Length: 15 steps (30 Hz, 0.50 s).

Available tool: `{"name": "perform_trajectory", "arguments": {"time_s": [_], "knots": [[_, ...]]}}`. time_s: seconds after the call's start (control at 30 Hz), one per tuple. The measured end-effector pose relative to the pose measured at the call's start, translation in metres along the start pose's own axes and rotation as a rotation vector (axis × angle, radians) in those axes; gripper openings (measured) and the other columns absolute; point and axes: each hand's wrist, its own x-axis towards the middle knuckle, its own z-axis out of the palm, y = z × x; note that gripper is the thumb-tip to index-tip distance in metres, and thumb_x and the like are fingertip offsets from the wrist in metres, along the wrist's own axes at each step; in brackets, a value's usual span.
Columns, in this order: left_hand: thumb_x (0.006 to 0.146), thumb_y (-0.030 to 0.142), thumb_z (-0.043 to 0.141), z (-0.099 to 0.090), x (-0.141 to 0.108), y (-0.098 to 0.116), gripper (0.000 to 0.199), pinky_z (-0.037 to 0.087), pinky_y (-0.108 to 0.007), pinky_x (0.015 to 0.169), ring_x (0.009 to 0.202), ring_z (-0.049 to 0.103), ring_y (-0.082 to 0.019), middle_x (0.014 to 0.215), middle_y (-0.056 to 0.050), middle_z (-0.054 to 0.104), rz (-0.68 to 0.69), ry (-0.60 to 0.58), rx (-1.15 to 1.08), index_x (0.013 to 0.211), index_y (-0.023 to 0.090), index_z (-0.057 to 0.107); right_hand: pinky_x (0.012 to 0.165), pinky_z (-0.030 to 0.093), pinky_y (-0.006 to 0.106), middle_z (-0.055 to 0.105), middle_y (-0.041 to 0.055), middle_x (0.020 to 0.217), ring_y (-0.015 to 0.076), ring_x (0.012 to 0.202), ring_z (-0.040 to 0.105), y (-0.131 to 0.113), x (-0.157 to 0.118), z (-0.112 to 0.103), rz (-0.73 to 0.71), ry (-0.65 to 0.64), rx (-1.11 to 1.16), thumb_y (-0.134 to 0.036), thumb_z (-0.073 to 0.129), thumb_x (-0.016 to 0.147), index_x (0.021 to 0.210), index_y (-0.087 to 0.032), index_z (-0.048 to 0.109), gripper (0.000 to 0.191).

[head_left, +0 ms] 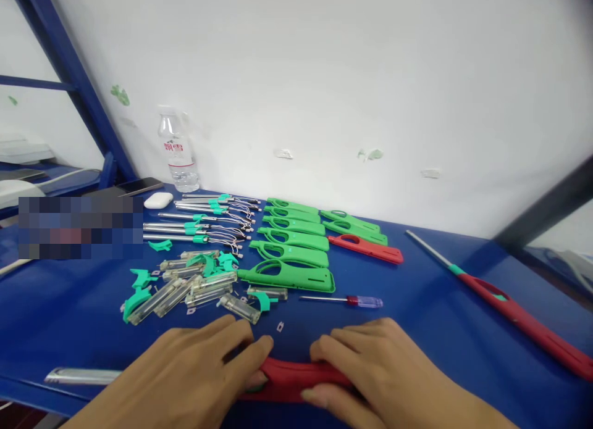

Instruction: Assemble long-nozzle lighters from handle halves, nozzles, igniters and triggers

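Note:
Both hands grip a red long-necked gas lighter (296,379) lying level at the front edge of the blue table. My left hand (208,361) closes over its trigger end, where a bit of green shows under the thumb. Out past my left wrist reaches a metal tube (83,376), apparently the lighter's neck; the join is hidden. My right hand (365,367) wraps the handle's other end, thumb along the near side. Just beyond the hands are a small screwdriver (364,301), clear fuel tanks (241,308) and green triggers (139,302).
Green handle shells (296,276) lie in rows, with a red shell (368,249) beside them. Metal tubes with wires (185,237) are lined up behind the tanks. A complete red lighter (519,321) lies at right. A water bottle (178,154) stands against the wall.

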Motion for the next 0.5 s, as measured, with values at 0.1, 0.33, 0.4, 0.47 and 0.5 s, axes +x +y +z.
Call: {"name": "perform_trajectory", "arguments": {"time_s": [0.1,0.33,0.4,0.47,0.5], "knots": [[0.089,0.001,0.051,0.005,-0.010,-0.006,0.073,0.066,-0.030,0.079,0.099,0.087,-0.026,0.128,-0.002,0.087,-0.018,-0.120,0.124,0.148,0.037,0.075,0.066,0.050,0.034,0.080,-0.0057,0.084,0.0136,0.067,0.078,0.005,0.006,-0.004,0.003,0.032,-0.039,-0.056,0.017,0.134,0.101,-0.027,0.072,0.070],[0.098,-0.003,0.047,-0.007,0.014,-0.004,0.053,0.064,-0.032,0.085,0.099,0.085,-0.025,0.119,-0.003,0.089,0.046,-0.074,0.112,0.124,0.030,0.078,0.062,0.049,0.035,0.077,-0.0025,0.087,0.0165,0.066,0.075,0.016,0.011,-0.015,0.022,0.176,-0.161,-0.036,0.020,0.135,0.105,-0.026,0.074,0.062],[0.102,-0.004,0.042,-0.013,0.025,-0.002,0.049,0.060,-0.034,0.072,0.084,0.083,-0.023,0.107,-0.002,0.088,0.085,-0.070,0.093,0.106,0.029,0.078,0.063,0.050,0.034,0.078,-0.0023,0.090,0.0166,0.069,0.077,0.016,0.010,-0.015,0.039,0.146,-0.130,-0.040,0.023,0.135,0.109,-0.027,0.075,0.060],[0.107,-0.003,0.039,-0.017,0.031,-0.003,0.050,0.055,-0.035,0.066,0.076,0.079,-0.022,0.100,-0.002,0.086,0.088,-0.040,0.070,0.096,0.028,0.077,0.063,0.050,0.036,0.080,-0.0022,0.094,0.0174,0.072,0.079,0.015,0.009,-0.012,0.041,0.093,-0.108,-0.044,0.022,0.135,0.110,-0.028,0.076,0.061],[0.110,-0.001,0.039,-0.018,0.033,-0.005,0.050,0.054,-0.035,0.066,0.077,0.078,-0.022,0.099,-0.002,0.085,0.063,-0.035,0.064,0.096,0.028,0.077,0.062,0.049,0.036,0.080,-0.0023,0.095,0.0179,0.073,0.079,0.015,0.009,-0.011,0.039,0.077,-0.111,-0.044,0.021,0.135,0.109,-0.029,0.076,0.062]]}}
